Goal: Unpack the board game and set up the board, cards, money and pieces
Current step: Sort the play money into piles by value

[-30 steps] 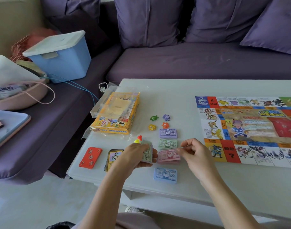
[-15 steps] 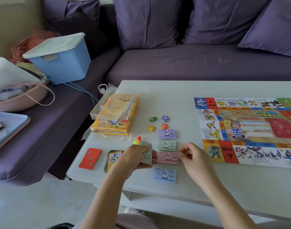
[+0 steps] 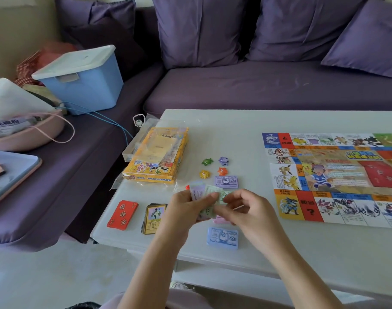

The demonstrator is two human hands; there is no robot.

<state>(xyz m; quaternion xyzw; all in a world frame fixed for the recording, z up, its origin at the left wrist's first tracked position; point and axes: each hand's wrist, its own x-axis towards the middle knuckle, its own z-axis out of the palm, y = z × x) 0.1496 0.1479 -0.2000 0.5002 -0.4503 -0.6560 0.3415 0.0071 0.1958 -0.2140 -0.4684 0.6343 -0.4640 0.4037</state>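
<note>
Both up close: L hand [image 3: 183, 208] grips banknotes [image 3: 206, 192], R hand [image 3: 248, 211] pinches them.

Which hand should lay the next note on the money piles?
Right, probably. The right hand pinches a green note at the bundle of notes, which the left hand grips, so left is busy. The right hand hangs over the column between the purple pile and the blue pile.

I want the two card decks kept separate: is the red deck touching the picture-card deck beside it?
Apart. The head view shows a strip of bare table between the red deck and the picture-card deck.
</note>
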